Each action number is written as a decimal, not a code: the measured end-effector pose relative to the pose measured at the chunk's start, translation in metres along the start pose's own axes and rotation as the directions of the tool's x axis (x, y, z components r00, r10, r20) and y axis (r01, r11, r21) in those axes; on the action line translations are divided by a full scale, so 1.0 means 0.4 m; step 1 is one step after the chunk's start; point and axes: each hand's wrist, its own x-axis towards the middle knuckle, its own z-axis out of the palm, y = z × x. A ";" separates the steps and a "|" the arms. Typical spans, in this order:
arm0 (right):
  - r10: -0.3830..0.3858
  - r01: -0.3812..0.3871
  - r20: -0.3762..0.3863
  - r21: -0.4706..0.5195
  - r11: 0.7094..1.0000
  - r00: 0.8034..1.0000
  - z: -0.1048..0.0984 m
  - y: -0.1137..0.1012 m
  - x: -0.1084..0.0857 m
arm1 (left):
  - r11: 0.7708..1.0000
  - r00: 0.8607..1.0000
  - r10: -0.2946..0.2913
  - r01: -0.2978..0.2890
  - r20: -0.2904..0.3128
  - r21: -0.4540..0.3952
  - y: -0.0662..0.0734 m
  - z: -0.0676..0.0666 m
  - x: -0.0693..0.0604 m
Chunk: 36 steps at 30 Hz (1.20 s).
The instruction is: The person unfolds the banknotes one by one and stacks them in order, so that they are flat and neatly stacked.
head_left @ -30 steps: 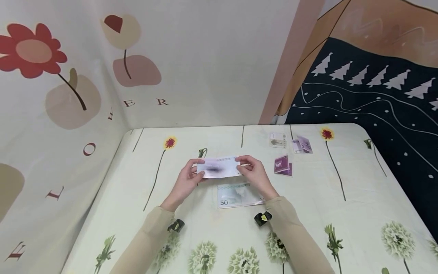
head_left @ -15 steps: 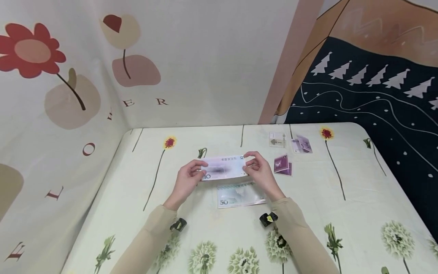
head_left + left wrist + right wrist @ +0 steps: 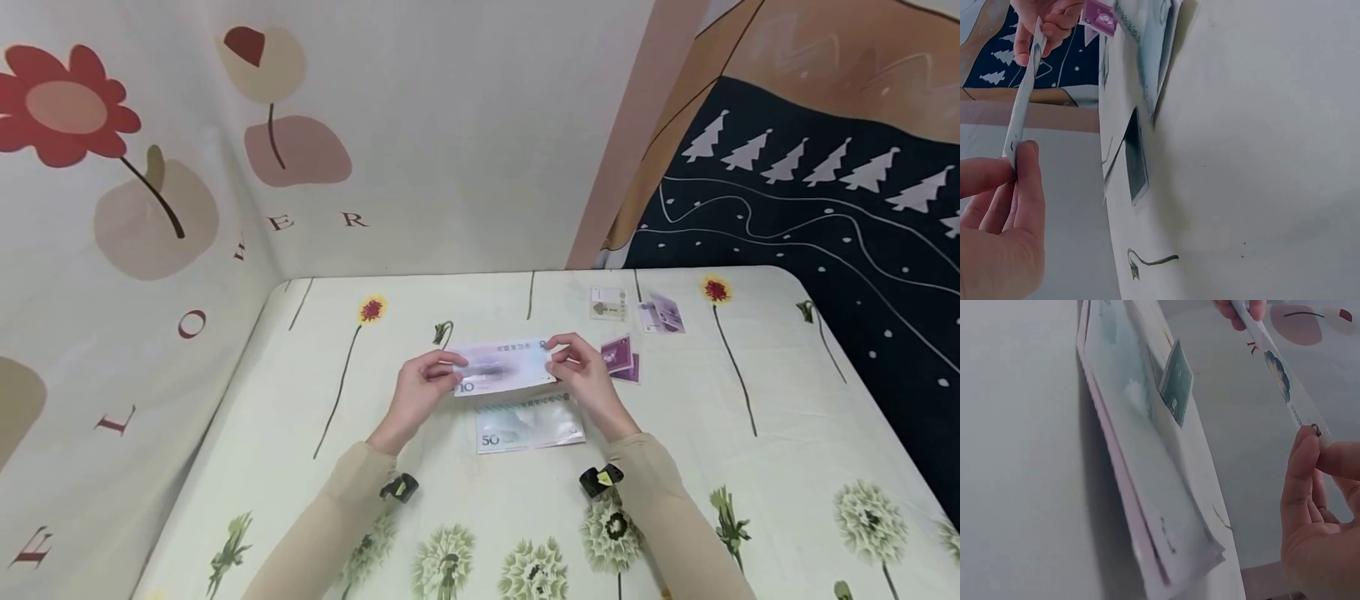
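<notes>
A pale purple banknote marked 10 (image 3: 502,367) is stretched flat between both hands above the cloth. The left hand (image 3: 418,390) pinches its left end between thumb and fingers; the right hand (image 3: 588,379) pinches its right end. Just below it in the head view lies a green banknote marked 50 (image 3: 528,427). The right wrist view shows this green note (image 3: 1138,412) on top of another, pinkish-edged one. A small folded dark green note (image 3: 1137,164) stands on the cloth in the left wrist view, hidden behind the held note in the head view.
Folded magenta notes (image 3: 617,356) lie right of the right hand. Farther back are a beige note (image 3: 608,304) and a folded purple note (image 3: 662,315). The table's flowered cloth (image 3: 450,475) meets a printed curtain (image 3: 450,167) at the back.
Both hands have moved to the right with the held note, which now partly overlaps the folded magenta notes' side. Its printed 10 has come into sight beside the left fingers.
</notes>
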 end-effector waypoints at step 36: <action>0.118 -0.055 0.273 -0.228 0.972 0.955 -0.130 0.053 -0.038 | 0.987 0.964 0.031 -0.072 0.264 0.147 -0.052 0.048 -0.044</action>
